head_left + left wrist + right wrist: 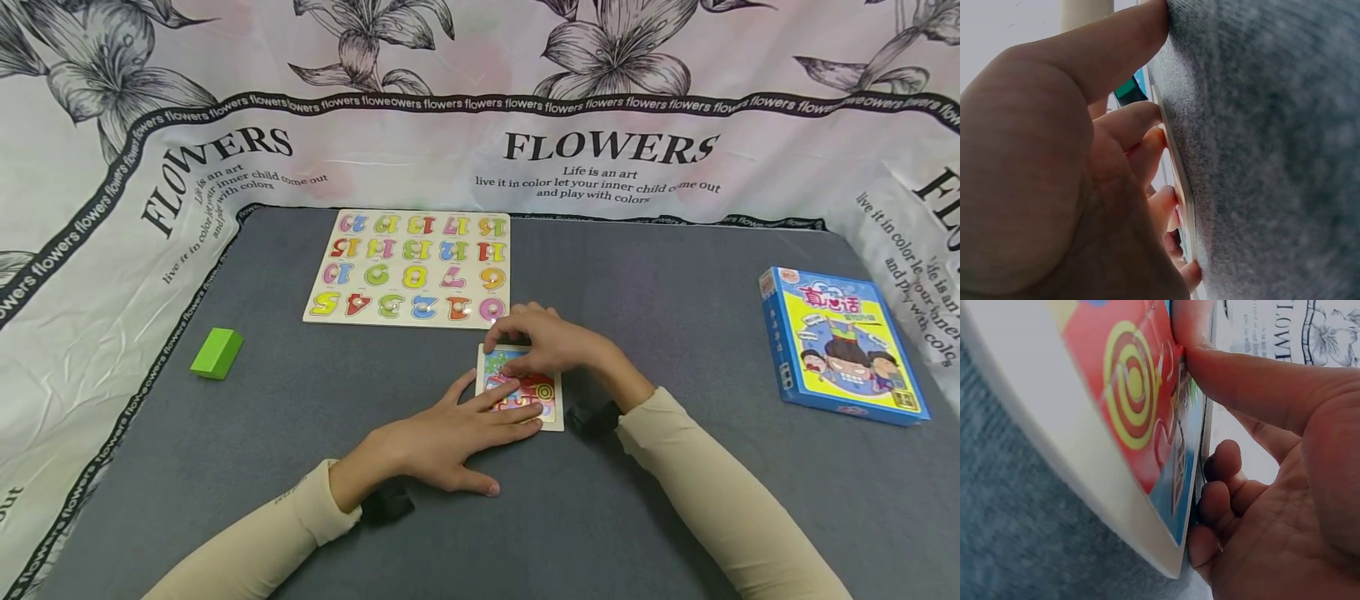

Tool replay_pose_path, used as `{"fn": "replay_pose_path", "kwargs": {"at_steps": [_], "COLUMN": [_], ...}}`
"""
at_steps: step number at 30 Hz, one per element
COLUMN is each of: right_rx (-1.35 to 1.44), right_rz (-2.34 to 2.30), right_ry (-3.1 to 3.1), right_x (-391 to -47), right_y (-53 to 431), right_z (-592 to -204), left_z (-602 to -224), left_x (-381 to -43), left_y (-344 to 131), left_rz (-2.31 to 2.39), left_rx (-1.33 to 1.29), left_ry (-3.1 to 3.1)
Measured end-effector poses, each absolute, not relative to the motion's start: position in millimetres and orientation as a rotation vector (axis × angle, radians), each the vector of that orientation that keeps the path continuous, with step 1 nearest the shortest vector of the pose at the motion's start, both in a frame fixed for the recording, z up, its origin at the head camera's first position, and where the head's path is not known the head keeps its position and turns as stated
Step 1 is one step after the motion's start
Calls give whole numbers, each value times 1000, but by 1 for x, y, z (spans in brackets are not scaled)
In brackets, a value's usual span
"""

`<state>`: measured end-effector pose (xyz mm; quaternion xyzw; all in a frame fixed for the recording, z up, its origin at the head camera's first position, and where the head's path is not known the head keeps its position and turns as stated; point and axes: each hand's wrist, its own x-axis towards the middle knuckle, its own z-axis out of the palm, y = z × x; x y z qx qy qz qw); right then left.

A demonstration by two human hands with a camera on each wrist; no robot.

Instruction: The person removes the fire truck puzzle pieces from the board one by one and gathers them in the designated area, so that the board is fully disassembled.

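Note:
A small jigsaw puzzle (550, 395) with a pale border lies flat on the grey cloth. Its red area with a yellow target ring (1132, 384) shows close up in the right wrist view. My left hand (450, 437) rests over its near left part, straight fingers spread and pressing on the pieces, thumb on the cloth. From the far side my right hand (546, 337) reaches in with bent fingers. Its thumb and forefinger pinch at a puzzle piece near the far edge; that piece is mostly hidden. The other right fingers curl beside the puzzle's edge.
Just beyond the puzzle lies a number board (407, 267) with colourful numerals. A green block (217, 353) sits at left, and a blue and yellow box (847, 346) at right. Flower-printed fabric (420, 150) borders the grey cloth (660, 292) at the back.

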<state>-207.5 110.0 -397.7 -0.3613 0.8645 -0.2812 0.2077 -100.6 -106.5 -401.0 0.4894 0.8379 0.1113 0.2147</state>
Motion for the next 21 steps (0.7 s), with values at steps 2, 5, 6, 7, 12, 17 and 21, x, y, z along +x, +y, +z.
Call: {"fn": "replay_pose_path", "kwargs": {"at_steps": [2,5,6,7,12,17,21], "right_rx": [-1021,-1046,-1047,-1046,-1052,-1126,-1171], "right_rz": [-802,-845,-860,-882,-981,-1002,-969], "right_ry": [2400,2393,2394,2393,2432,2469,2472], "right_x": [-207,-207,-207,-207,-206,-207,-207], "right_y": [111,114,114,115,116,115,114], "right_z": [-398,-399,-400,-400,-402,-403,-404], "left_z": [-401,-401,-401,-401,-401,-400,-400], "left_x": [-101,-100,-100,-99,-99,-100,-100], "left_y": [-106,-105,-105,-105,-104,-104,-104], "left_rz": [310,305,305,305,297,290,296], "left_rx": [1356,1354,1351,1348,1336,1350,1364], "left_ry": [2326,2333,2334,2335,2337,2340,2339]}}
